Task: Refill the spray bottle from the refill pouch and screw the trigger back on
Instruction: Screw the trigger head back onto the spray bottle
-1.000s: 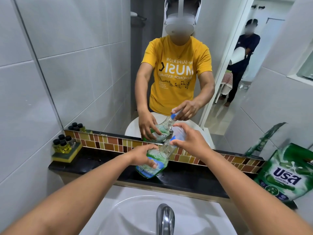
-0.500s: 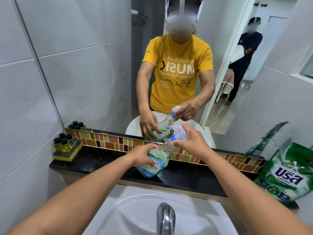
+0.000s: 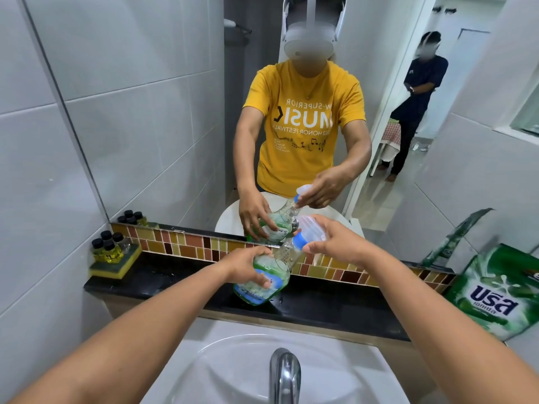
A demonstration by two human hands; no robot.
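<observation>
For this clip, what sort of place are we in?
A bathroom, most likely at home: a white sink with a tap, a mirror above a black ledge, and tiled walls.

Small dark-capped bottles on yellow sponge (perhaps oils), black ledge, faucet, mirror

Bare forearms, yellow tee in the mirror

Both arms were bare from the bottom edge of the frame up to the left hand and right hand, with no watch, rings or sleeves showing. The mirror reflection showed a short-sleeved mustard-yellow T-shirt with white block lettering reading backwards, small dark print and music notes under it, plus a white headset strapped over the head.
</observation>
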